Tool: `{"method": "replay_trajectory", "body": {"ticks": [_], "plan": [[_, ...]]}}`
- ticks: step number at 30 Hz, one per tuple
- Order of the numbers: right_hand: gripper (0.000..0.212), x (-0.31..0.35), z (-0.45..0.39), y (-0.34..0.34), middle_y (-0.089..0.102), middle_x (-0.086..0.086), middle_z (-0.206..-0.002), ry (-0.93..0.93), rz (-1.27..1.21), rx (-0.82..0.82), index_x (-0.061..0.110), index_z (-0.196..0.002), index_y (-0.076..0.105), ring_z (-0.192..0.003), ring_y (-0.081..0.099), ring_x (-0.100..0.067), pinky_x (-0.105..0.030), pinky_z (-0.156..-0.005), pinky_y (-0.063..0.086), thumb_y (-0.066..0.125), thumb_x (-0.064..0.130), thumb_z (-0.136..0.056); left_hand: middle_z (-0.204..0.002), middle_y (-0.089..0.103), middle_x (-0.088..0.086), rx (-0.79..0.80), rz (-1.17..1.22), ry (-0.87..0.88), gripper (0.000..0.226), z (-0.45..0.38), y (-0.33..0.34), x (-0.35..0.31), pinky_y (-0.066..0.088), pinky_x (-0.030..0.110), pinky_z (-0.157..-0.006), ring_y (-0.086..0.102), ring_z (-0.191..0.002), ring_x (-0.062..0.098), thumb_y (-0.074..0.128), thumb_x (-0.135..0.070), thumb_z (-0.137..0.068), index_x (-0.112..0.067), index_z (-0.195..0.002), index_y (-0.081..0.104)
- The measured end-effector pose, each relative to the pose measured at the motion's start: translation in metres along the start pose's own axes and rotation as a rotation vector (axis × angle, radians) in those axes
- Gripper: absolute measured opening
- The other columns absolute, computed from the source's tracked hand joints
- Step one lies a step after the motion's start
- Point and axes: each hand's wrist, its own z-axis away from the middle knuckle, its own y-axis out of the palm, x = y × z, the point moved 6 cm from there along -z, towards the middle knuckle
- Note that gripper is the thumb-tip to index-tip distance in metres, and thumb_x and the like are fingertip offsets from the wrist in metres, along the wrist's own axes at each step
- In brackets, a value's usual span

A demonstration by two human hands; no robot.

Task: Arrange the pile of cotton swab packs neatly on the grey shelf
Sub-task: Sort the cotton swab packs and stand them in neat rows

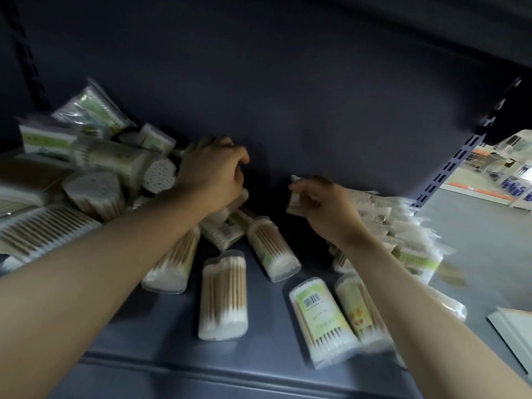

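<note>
Beyond the right edge, a pale grey floor [472,226] running back toward a brightly lit, blurred aisle. At the far end, an orange-trimmed rack [486,159] loaded with blue and white goods too blurred to identify, and hanging clear packets [515,145] just above it. In the lower right corner, cut off by the frame edge, a flat white board [515,332] lying on the floor with a thin brown strip along its upper edge.
</note>
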Motion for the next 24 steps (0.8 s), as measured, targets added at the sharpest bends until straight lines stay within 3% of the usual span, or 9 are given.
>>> {"method": "replay_trajectory", "body": {"ticks": [6, 9, 13, 24], "plan": [[0.025, 0.022, 0.011, 0.031, 0.066, -0.002, -0.113, 0.014, -0.124, 0.272, 0.012, -0.113, 0.065, -0.105, 0.060, -0.013, -0.024, -0.091, 0.044, 0.049, 0.016, -0.094, -0.105, 0.064, 0.010, 0.026, 0.023, 0.026, 0.022, 0.023, -0.005, 0.025, 0.041, 0.043, -0.090, 0.052, -0.107, 0.035, 0.054, -0.022, -0.084, -0.012, -0.098, 0.069], [0.026, 0.023, 0.018, 0.041, 0.063, 0.001, -0.117, 0.043, -0.070, 0.350, 0.017, -0.114, 0.064, -0.108, 0.057, -0.012, -0.027, -0.093, 0.043, 0.047, 0.022, -0.094, -0.122, 0.057, 0.003, 0.151, 0.029, 0.048, 0.028, 0.035, 0.000, 0.028, 0.034, 0.042, -0.098, 0.043, -0.121, 0.031, 0.052, -0.029, -0.086, -0.016, -0.107, 0.066], [0.024, 0.023, 0.024, 0.042, 0.066, 0.000, -0.111, 0.058, -0.037, 0.347, 0.017, -0.109, 0.065, -0.103, 0.058, -0.013, -0.030, -0.090, 0.045, 0.048, 0.023, -0.094, -0.131, 0.043, -0.006, 0.284, -0.038, 0.113, 0.040, 0.048, 0.011, 0.027, 0.025, 0.035, -0.100, 0.032, -0.124, 0.021, 0.053, -0.040, -0.088, -0.024, -0.125, 0.055], [0.024, 0.022, 0.037, 0.037, 0.065, 0.002, -0.111, 0.144, -0.041, 0.330, 0.022, -0.108, 0.065, -0.102, 0.059, -0.012, -0.030, -0.091, 0.046, 0.047, 0.020, -0.093, -0.133, 0.044, 0.000, 0.258, -0.200, 0.053, 0.048, 0.048, 0.010, 0.027, 0.025, 0.037, -0.098, 0.034, -0.123, 0.025, 0.049, -0.047, -0.087, -0.020, -0.128, 0.049]]}}
